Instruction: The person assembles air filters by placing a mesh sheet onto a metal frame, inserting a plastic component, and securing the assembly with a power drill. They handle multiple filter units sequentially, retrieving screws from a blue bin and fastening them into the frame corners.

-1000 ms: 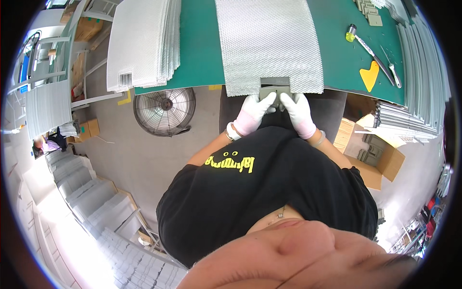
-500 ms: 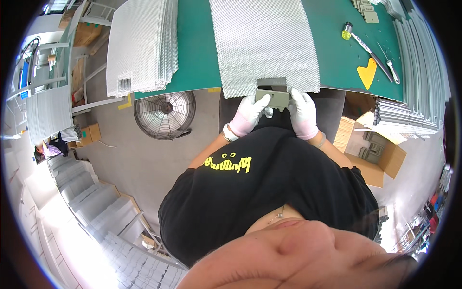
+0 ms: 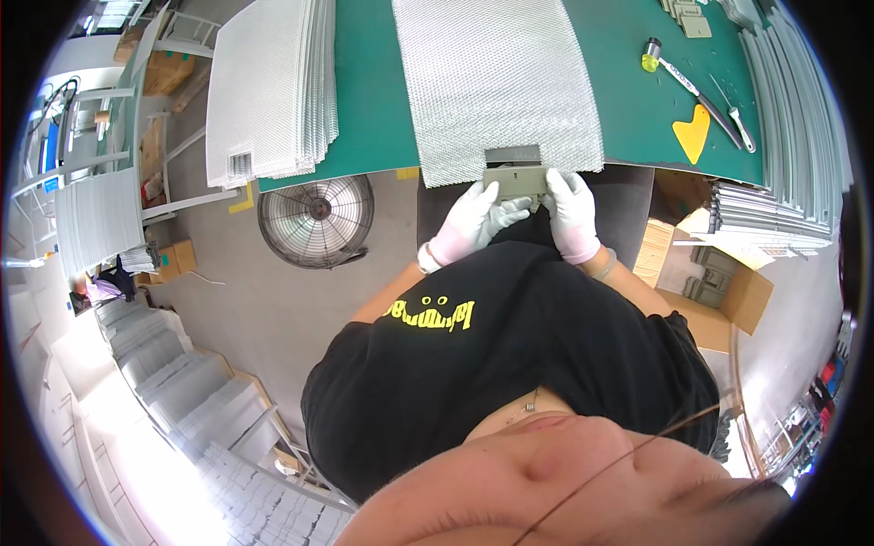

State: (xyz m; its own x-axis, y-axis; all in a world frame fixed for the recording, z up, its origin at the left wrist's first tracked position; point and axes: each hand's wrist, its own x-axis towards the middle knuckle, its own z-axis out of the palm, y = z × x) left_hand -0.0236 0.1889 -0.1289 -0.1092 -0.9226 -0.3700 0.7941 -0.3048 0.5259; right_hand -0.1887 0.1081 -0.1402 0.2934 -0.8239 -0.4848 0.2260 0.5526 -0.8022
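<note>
A silvery mesh panel lies on the green table, its near end reaching the edge, with a rectangular notch there. At that notch is a flat olive-grey plastic plate, held by both of my white-gloved hands. My left hand has its thumb on the plate's left end, and its fingers stretch below the near edge. My right hand closes around the right end. How the plate meets the notch's edges cannot be made out.
Stacked mesh panels lie left on the green table. A mallet, yellow scraper, screwdriver and similar plates lie right. Below stand a floor fan and an open carton holding plastic parts.
The plate has shifted slightly toward the notch and sits flatter. My left fingers have stretched out to the right beneath its near edge. The right hand remains at the right end.
</note>
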